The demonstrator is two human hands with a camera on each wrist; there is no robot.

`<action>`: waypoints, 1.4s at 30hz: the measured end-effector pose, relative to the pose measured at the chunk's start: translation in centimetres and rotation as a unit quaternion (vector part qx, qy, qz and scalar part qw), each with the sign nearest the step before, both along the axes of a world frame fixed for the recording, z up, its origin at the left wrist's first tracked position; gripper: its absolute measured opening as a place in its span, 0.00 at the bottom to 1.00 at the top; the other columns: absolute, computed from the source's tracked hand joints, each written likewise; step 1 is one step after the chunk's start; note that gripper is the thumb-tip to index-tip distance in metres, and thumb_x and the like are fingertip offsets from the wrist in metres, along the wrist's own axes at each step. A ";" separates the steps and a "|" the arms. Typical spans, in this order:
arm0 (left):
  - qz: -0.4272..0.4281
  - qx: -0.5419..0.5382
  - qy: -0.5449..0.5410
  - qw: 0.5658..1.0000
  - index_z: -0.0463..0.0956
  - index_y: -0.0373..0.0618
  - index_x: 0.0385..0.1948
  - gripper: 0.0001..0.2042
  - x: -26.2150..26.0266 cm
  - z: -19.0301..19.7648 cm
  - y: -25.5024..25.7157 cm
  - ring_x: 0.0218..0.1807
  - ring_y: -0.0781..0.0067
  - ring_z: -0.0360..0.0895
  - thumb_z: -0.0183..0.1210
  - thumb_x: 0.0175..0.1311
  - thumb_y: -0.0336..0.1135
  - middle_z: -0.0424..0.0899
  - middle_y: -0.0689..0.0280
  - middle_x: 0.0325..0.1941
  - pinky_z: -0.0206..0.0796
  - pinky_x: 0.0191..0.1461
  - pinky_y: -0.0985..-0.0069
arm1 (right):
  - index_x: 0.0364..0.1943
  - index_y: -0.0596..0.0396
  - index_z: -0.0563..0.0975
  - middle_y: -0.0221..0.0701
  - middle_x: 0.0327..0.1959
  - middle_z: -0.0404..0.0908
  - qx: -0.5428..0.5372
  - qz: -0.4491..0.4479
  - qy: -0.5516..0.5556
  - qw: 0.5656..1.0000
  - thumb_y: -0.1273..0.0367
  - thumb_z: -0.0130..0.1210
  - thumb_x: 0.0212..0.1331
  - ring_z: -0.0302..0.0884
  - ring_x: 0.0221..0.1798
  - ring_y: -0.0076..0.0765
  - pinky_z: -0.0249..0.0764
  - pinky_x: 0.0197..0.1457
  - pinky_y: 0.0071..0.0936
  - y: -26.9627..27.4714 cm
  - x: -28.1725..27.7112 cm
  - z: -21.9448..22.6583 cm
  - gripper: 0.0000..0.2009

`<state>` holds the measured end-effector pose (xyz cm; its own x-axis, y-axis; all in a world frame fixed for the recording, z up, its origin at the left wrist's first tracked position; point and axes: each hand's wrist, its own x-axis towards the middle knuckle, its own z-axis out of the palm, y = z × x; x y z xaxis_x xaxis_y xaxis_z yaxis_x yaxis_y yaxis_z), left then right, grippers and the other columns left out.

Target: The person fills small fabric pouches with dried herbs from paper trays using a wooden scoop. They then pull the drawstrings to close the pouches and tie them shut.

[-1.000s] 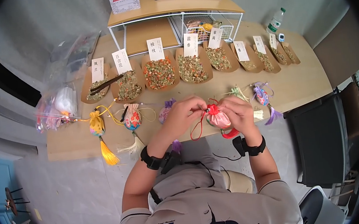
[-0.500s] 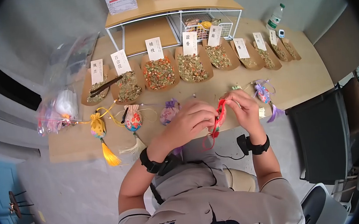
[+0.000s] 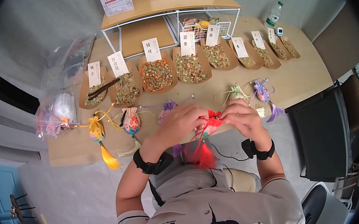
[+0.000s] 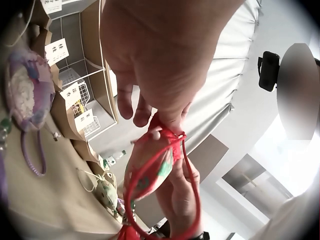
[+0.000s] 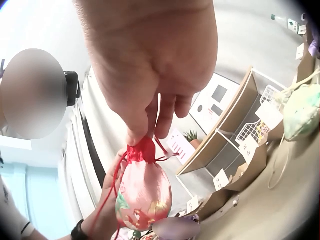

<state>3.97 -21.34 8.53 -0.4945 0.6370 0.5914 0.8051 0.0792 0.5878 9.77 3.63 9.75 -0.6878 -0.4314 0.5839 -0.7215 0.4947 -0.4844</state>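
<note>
Between the hands, over the table's front edge, hangs a pink drawstring sachet (image 3: pixel 207 130) with a red gathered neck. Floral patterning shows on its full, rounded body (image 5: pixel 145 192) in the right wrist view. My left hand (image 3: pixel 183 124) pinches one side of the red neck, and the right hand (image 3: pixel 245 118) pinches the opposite side. A red tassel (image 3: pixel 202 157) dangles below the pouch. In the left wrist view a red cord (image 4: pixel 197 210) loops down in front of the sachet. A purple sachet (image 3: pixel 165 112) lies behind the left hand, a pale green one (image 3: pixel 235 91) behind the right.
Yellow (image 3: pixel 96 129) and peach-and-blue (image 3: pixel 131 122) sachets lie to the left; another purple one (image 3: pixel 262 92) lies right. Behind them stand several paper trays of dried herbs (image 3: pixel 157 76) with label cards. Dark tongs (image 3: pixel 103 89) rest across two trays. A bottle (image 3: pixel 273 16) stands at the back right.
The sachet was turned on edge half a second ago and now hangs with its tassel downward. Both hands have shifted slightly and hold the neck from either side.
</note>
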 end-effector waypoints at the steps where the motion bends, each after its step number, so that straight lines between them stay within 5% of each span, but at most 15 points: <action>1: 0.012 0.000 -0.011 1.000 0.75 0.43 0.39 0.09 0.2 0.3 -0.1 0.40 0.56 0.79 0.63 0.60 0.27 0.82 0.63 0.39 0.71 0.44 0.64 | 0.35 0.56 0.84 0.32 0.39 0.84 0.004 0.015 -0.013 1.000 0.75 0.66 0.50 0.80 0.42 0.41 0.74 0.48 0.36 0.0 0.4 0.3 0.07; 4: 0.039 -0.017 -0.060 0.997 0.74 0.42 0.43 0.12 0.5 -0.5 -0.2 0.47 0.56 0.80 0.64 0.61 0.29 0.82 0.61 0.45 0.71 0.50 0.64 | 0.35 0.56 0.83 0.32 0.39 0.83 0.041 0.020 0.017 0.999 0.74 0.65 0.47 0.80 0.42 0.41 0.73 0.45 0.37 -0.1 0.3 1.1 0.09; 10: -0.011 0.219 -0.186 0.958 0.56 0.44 0.69 0.41 2.6 -4.2 2.4 0.67 0.53 0.69 0.73 0.55 0.36 0.67 0.53 0.67 0.67 0.66 0.64 | 0.35 0.57 0.82 0.33 0.38 0.80 0.079 -0.037 0.135 0.987 0.72 0.63 0.44 0.80 0.42 0.43 0.75 0.42 0.37 -1.3 -0.3 2.3 0.12; 14: 0.121 0.213 -0.248 0.937 0.47 0.44 0.74 0.49 5.1 -4.8 4.7 0.68 0.56 0.68 0.73 0.52 0.27 0.64 0.52 0.69 0.65 0.69 0.64 | 0.36 0.58 0.82 0.35 0.39 0.80 0.097 -0.022 0.193 0.976 0.70 0.62 0.44 0.80 0.44 0.45 0.77 0.44 0.40 -2.3 -0.1 3.1 0.12; 19: 0.078 0.295 -0.411 0.859 0.48 0.42 0.74 0.43 5.5 -4.9 5.5 0.68 0.60 0.69 0.63 0.56 0.19 0.65 0.52 0.68 0.67 0.66 0.67 | 0.38 0.58 0.82 0.36 0.43 0.80 0.083 -0.006 0.190 0.978 0.72 0.62 0.45 0.80 0.46 0.47 0.79 0.47 0.43 -2.5 0.0 3.2 0.13; 25: 0.108 0.164 -0.306 0.932 0.44 0.45 0.74 0.42 3.5 -6.7 5.0 0.66 0.66 0.70 0.60 0.60 0.17 0.65 0.58 0.67 0.69 0.65 0.71 | 0.40 0.59 0.82 0.38 0.43 0.81 0.044 -0.003 0.077 0.996 0.77 0.62 0.48 0.82 0.45 0.48 0.80 0.47 0.40 -1.7 -0.1 3.1 0.12; 29: 0.083 0.281 -0.400 0.869 0.38 0.47 0.75 0.47 4.1 -4.9 5.7 0.67 0.64 0.70 0.61 0.58 0.16 0.57 0.57 0.70 0.73 0.60 0.71 | 0.43 0.58 0.83 0.39 0.42 0.81 0.026 -0.074 -0.004 0.997 0.77 0.59 0.56 0.83 0.41 0.43 0.79 0.44 0.33 -0.5 -3.5 2.8 0.10; 32: 0.143 0.274 -0.392 0.867 0.35 0.49 0.75 0.48 3.2 -4.3 5.7 0.68 0.64 0.69 0.61 0.58 0.15 0.57 0.57 0.70 0.74 0.58 0.71 | 0.43 0.63 0.82 0.38 0.41 0.81 -0.052 -0.087 -0.119 0.988 0.77 0.57 0.63 0.82 0.38 0.35 0.79 0.42 0.27 -0.4 -7.7 2.5 0.08; 33: 0.158 0.291 -0.371 0.868 0.42 0.48 0.75 0.47 2.3 -4.5 5.9 0.64 0.67 0.72 0.62 0.55 0.13 0.61 0.58 0.66 0.74 0.58 0.72 | 0.44 0.63 0.82 0.36 0.40 0.81 -0.075 -0.079 -0.151 0.983 0.75 0.56 0.65 0.82 0.39 0.32 0.79 0.42 0.26 -0.4 -8.9 2.1 0.07; 35: 0.239 0.177 -0.255 0.920 0.50 0.48 0.73 0.45 0.5 -3.4 5.3 0.58 0.68 0.74 0.64 0.53 0.14 0.64 0.59 0.61 0.74 0.56 0.72 | 0.44 0.64 0.81 0.33 0.39 0.81 -0.120 -0.064 -0.216 0.967 0.73 0.55 0.69 0.81 0.41 0.28 0.79 0.43 0.23 -0.6 -11.0 1.4 0.08; 37: 0.320 0.087 -0.183 0.925 0.64 0.48 0.68 0.38 -0.9 -1.0 4.6 0.48 0.68 0.75 0.66 0.52 0.17 0.66 0.60 0.54 0.73 0.53 0.71 | 0.47 0.63 0.79 0.30 0.42 0.80 -0.157 -0.045 -0.276 0.947 0.72 0.55 0.69 0.80 0.42 0.24 0.79 0.42 0.21 -1.2 -12.5 1.7 0.09; 40: 0.315 0.104 -0.195 0.923 0.65 0.49 0.68 0.35 -3.7 -0.8 4.5 0.47 0.64 0.75 0.66 0.55 0.21 0.68 0.57 0.54 0.72 0.52 0.69 | 0.53 0.60 0.75 0.28 0.46 0.79 -0.176 -0.026 -0.332 0.926 0.71 0.55 0.69 0.80 0.43 0.22 0.79 0.42 0.20 -1.8 -14.5 2.1 0.12; 42: 0.313 0.093 -0.158 0.932 0.65 0.47 0.67 0.34 -5.2 -1.3 4.4 0.54 0.53 0.73 0.65 0.54 0.22 0.69 0.54 0.56 0.69 0.57 0.62 | 0.56 0.57 0.72 0.29 0.48 0.78 -0.164 -0.030 -0.351 0.922 0.71 0.56 0.69 0.80 0.44 0.22 0.79 0.42 0.20 -2.2 -15.3 2.1 0.14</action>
